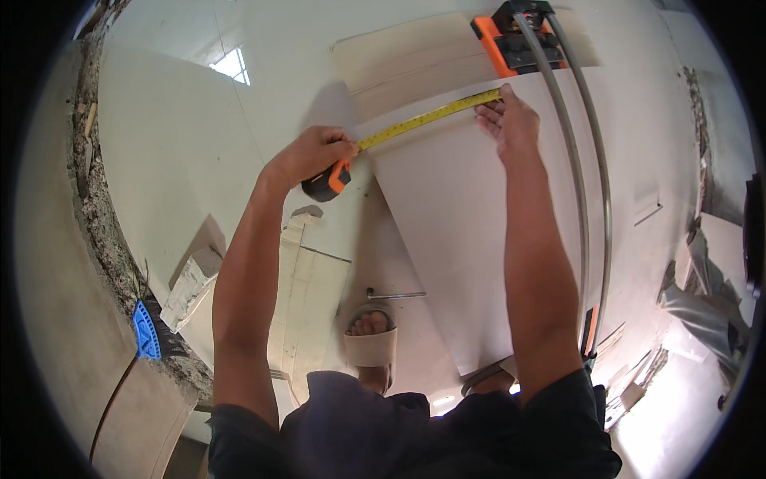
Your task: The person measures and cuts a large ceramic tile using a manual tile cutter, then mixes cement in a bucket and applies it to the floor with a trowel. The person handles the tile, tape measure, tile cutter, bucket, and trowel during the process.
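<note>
Yellow tape blade (431, 118) slants from left hand (311, 157), gripping its case (325, 184), forward-right to right hand (519, 124), which seems to pinch its end

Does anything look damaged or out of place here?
Yes: the rough strip along the left looks ragged and crumbled beside the smooth floor, and a pale slab with a chipped edge lies near the blue plastic piece.

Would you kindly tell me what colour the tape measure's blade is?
The blade is yellow with dark markings, seen best in the head view.
</note>
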`<state>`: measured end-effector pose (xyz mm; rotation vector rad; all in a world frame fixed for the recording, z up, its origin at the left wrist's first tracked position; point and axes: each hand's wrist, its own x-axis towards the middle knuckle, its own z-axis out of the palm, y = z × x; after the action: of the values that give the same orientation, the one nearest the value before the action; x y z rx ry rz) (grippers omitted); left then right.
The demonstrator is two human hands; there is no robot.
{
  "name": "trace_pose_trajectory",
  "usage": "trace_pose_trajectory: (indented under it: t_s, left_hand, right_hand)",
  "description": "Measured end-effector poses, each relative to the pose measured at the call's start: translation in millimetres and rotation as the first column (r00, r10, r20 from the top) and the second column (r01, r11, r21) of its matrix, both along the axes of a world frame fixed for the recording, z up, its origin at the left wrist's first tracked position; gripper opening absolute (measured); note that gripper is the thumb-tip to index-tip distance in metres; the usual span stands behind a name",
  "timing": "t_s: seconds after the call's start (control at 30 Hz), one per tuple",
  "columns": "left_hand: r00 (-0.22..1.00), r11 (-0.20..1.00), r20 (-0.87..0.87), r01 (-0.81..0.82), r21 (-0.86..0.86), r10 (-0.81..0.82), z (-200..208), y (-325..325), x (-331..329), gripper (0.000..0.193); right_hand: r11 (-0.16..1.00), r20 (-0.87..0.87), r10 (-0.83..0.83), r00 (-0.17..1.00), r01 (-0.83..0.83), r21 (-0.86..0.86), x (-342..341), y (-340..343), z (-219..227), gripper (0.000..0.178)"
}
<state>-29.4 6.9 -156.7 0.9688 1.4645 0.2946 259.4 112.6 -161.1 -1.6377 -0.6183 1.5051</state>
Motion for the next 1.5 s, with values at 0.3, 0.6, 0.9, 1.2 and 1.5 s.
trace_pose_trajectory:
  t_s: [0.3, 0.6, 0.9, 1.2, 1.5]
  left_hand:
    - [0.987, 0.988, 0.134, -0.065, -0.137, 0.083, -13.7, 21.0, 2.9, 0.021]
    - [0.996, 0.994, 0.085, 0.023, -0.104, -0.014, -16.2, 21.9, -15.5, 0.020]
    - [0.994, 0.994, 0.097, 0.051, -0.101, -0.041, -15.9, 26.3, -13.6, 0.024]
    - [0.996, 0.995, 0.076, 0.054, -0.081, -0.048, -15.7, 34.8, 3.9, 0.024]
    - [0.995, 0.986, 0.099, 0.032, -0.165, -0.016, -7.4, 8.6, -7.8, 0.026]
  right_hand:
    - [0.989, 0.112, 0.147, 0.983, -0.145, -0.024, -8.6, 24.9, -8.8, 0.036]
    - [1.000, 0.327, -0.009, 0.945, 0.014, -0.012, 16.4, 47.6, -12.7, 0.031]
    - [1.000, 0.362, 0.010, 0.932, -0.001, -0.025, 21.3, 52.0, -15.3, 0.028]
    - [1.000, 0.323, 0.019, 0.946, -0.020, -0.001, 25.0, 49.9, -19.3, 0.029]
    - [0.998, 0.290, 0.059, 0.955, -0.049, -0.042, 7.8, 28.2, -9.7, 0.028]
